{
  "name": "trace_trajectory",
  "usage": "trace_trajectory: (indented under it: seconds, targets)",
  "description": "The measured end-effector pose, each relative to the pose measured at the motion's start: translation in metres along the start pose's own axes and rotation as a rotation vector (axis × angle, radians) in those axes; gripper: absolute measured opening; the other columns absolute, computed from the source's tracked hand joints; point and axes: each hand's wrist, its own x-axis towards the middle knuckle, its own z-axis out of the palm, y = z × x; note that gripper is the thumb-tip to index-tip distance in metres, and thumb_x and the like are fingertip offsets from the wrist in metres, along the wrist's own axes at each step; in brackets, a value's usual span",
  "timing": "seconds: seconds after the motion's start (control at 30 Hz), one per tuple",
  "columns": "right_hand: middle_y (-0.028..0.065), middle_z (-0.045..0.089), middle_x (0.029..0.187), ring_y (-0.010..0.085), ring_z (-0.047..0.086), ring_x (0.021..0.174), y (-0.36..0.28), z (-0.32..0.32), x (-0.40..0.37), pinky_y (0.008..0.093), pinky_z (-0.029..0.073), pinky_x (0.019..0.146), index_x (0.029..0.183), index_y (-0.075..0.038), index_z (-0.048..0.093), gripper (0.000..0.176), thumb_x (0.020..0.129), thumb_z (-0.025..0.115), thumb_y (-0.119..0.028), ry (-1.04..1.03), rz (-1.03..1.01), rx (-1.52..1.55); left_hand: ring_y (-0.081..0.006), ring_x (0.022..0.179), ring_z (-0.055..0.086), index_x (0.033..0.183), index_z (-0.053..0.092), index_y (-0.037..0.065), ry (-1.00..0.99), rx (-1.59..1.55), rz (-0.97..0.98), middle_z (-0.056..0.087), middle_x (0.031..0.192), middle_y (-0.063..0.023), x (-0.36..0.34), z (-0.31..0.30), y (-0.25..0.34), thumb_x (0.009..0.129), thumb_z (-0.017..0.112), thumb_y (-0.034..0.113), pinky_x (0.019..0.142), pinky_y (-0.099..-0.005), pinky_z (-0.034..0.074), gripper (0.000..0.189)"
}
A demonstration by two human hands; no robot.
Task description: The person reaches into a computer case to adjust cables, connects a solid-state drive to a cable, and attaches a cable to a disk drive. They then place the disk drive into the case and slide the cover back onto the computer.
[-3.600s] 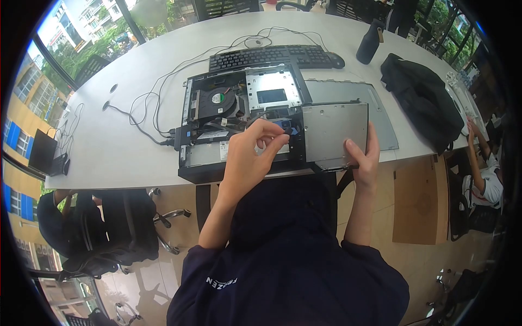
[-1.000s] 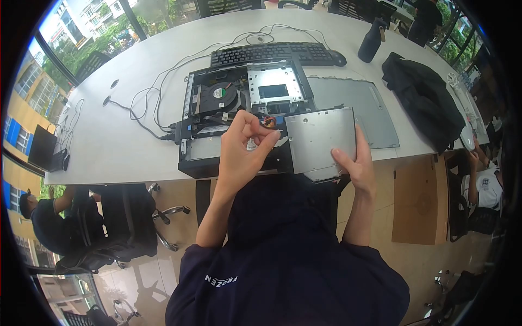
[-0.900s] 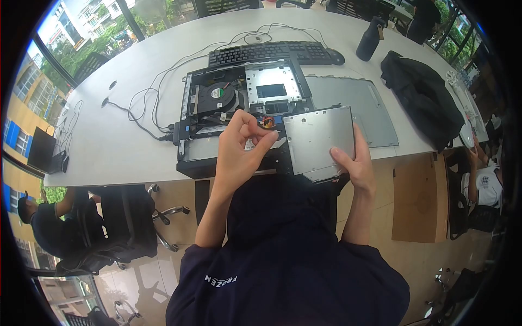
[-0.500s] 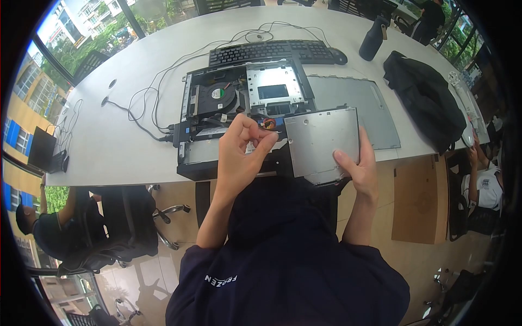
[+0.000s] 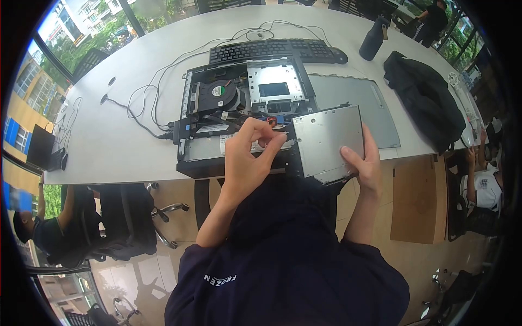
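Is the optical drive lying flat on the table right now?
No, the right hand grips the optical drive by its near edge, holding it tilted up off the table.

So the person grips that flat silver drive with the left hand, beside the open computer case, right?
No: the head view shows the right hand gripping the flat silver drive beside the open computer case. The left hand pinches at cables inside the case.

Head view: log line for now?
left hand: at cables in PC | right hand: holding drive | drive: beside PC
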Motion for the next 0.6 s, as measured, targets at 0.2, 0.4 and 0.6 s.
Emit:
trace_trajectory:
  seconds: [0.2, 0.4, 0.6]
  targets:
    - [0.0160, 0.060, 0.130, 0.0229, 0.056, 0.121, 0.005, 0.002, 0.002, 0.0346, 0.041, 0.107, 0.144, 0.008, 0.045, 0.069, 0.087, 0.074, -0.020, -0.013, -0.021, -0.021, -0.0047, 0.079, 0.058, 0.098, 0.059, 0.000, 0.009, -0.059, -0.018, 0.073, 0.090, -0.0053, 0.001, -0.003, 0.000, 0.091, 0.074, -0.003, 0.074, -0.0204, 0.046, 0.017]
    - [0.0145, 0.061, 0.128, 0.0212, 0.057, 0.120, 0.016, 0.004, 0.006, 0.0329, 0.041, 0.106, 0.144, 0.007, 0.047, 0.070, 0.087, 0.075, -0.023, 0.000, 0.073, 0.180, -0.0054, 0.080, 0.058, 0.102, 0.061, 0.000, -0.004, 0.000, 0.077, 0.074, 0.094, -0.0065, 0.000, -0.003, -0.002, 0.091, 0.074, -0.004, 0.076, -0.0213, 0.047, 0.017]
    - [0.0140, 0.062, 0.127, 0.0194, 0.060, 0.116, 0.027, -0.001, 0.009, 0.0308, 0.045, 0.101, 0.143, 0.007, 0.047, 0.070, 0.088, 0.076, -0.025, -0.031, 0.092, 0.261, -0.0061, 0.083, 0.058, 0.108, 0.057, 0.000, 0.006, -0.064, 0.021, 0.074, 0.095, -0.0071, -0.001, -0.002, -0.001, 0.092, 0.071, -0.004, 0.080, -0.0224, 0.047, 0.022]
